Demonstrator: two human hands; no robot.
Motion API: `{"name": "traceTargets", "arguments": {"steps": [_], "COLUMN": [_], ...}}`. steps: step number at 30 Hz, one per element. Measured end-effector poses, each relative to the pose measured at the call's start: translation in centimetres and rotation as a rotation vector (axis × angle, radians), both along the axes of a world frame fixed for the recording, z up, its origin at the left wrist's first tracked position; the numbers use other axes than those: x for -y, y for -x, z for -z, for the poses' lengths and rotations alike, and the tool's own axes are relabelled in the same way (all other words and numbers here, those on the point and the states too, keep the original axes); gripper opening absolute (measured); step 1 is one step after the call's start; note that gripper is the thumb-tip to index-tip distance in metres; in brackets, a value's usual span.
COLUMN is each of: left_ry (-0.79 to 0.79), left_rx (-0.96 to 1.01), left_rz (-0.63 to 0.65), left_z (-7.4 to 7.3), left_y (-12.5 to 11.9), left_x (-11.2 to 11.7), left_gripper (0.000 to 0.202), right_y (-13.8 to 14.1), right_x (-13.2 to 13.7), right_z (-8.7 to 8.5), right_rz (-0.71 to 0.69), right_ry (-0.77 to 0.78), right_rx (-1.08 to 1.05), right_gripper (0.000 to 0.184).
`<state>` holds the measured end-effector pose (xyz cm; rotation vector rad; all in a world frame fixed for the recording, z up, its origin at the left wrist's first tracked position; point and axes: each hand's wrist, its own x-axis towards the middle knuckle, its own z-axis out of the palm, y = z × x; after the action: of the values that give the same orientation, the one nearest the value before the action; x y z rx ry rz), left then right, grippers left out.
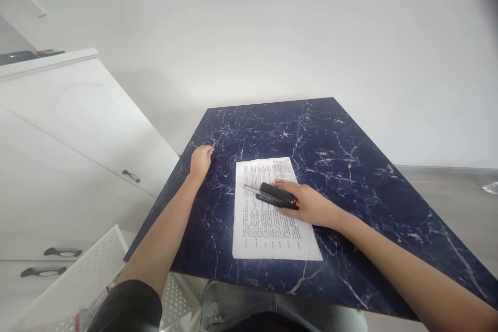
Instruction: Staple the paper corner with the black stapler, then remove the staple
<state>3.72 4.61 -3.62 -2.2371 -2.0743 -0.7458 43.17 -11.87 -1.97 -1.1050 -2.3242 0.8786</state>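
A black stapler (277, 196) lies over a printed sheet of paper (243, 246), its front pointing left. From its front end a thin metal strip (252, 188) sticks out over the text. My right hand (309, 205) grips the stapler's rear end, with fingers on the far side and thumb on the near side. Left of the paper, my left hand (201, 162) rests on the table near its left edge, fingers curled inward. Something small and pale shows at its fingertips, too small to name.
The dark blue marble-patterned table (264, 129) stands near a white wall (272, 36). On the left are a white cabinet (78, 129) with dark handles and a white perforated rack (85, 275). A clear object (490, 188) lies on the floor at far right.
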Motion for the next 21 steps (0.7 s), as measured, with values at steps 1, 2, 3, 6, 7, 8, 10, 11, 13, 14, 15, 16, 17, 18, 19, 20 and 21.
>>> {"name": "traceTargets", "arguments": {"steps": [1,2,3,6,7,8,10,11,13,14,15,16,17,18,19,20,21], "left_ry": [-0.008,-0.012,-0.016,-0.030,-0.028,-0.022,-0.004,0.003,0.005,0.001,-0.004,-0.011,-0.019,-0.026,-0.036,-0.044,-0.050], "left_rx": [0.001,0.000,-0.004,-0.049,-0.066,-0.079,-0.090,-0.089,-0.088,-0.089,-0.089,-0.085,-0.079,-0.072,-0.067,-0.065,-0.065], "left_rz": [0.004,0.012,0.022,0.050,0.050,0.047,0.040,0.039,0.042,0.042,0.041,0.040,0.038,0.039,0.040,0.039,0.037], "left_z": [0.1,0.2,0.2,0.3,0.2,0.2,0.0,0.0,-0.2,-0.2,-0.2,-0.2,-0.2,-0.1,-0.1,-0.1,-0.1], "left_y": [0.0,0.0,0.1,0.3,0.3,0.3,0.4,0.4,0.4,0.4,0.4,0.5,0.5,0.6,0.6,0.6,0.6], "left_x": [0.2,0.4,0.4,0.3,0.3,0.3,0.3,0.3,0.2,0.2,0.1,0.1,0.0,-0.1,-0.1,-0.2,-0.2], "left_gripper": [0.029,0.029,0.030,0.034,0.035,0.036,0.036,0.036,0.034,0.034,0.033,0.033,0.032,0.031,0.030,0.030,0.029], "right_y": [0.0,0.0,-0.1,-0.1,-0.1,-0.1,0.1,0.3,0.7,1.0,1.2,1.4,1.6,1.6,1.5,1.2,0.8], "right_x": [0.0,0.0,0.0,0.1,0.1,0.1,0.1,0.2,0.4,0.5,0.6,0.6,0.7,0.6,0.6,0.4,0.3], "right_z": [0.0,0.0,-0.1,-0.2,-0.2,-0.2,-0.1,0.0,0.2,0.3,0.3,0.3,0.3,0.1,0.0,-0.3,-0.5], "right_rz": [-0.002,-0.006,-0.010,-0.009,-0.002,0.009,0.032,0.043,0.066,0.076,0.084,0.093,0.106,0.131,0.172,0.235,0.318], "right_ry": [-0.006,-0.013,-0.021,-0.028,-0.034,-0.049,-0.098,-0.121,-0.138,-0.138,-0.139,-0.139,-0.138,-0.138,-0.131,-0.119,-0.108], "right_rx": [0.002,0.003,0.002,-0.019,-0.033,-0.049,-0.068,-0.068,-0.066,-0.069,-0.075,-0.082,-0.091,-0.102,-0.116,-0.139,-0.172], "right_gripper": [0.060,0.058,0.057,0.058,0.058,0.057,0.049,0.044,0.033,0.027,0.023,0.019,0.017,0.018,0.019,0.022,0.024]}}
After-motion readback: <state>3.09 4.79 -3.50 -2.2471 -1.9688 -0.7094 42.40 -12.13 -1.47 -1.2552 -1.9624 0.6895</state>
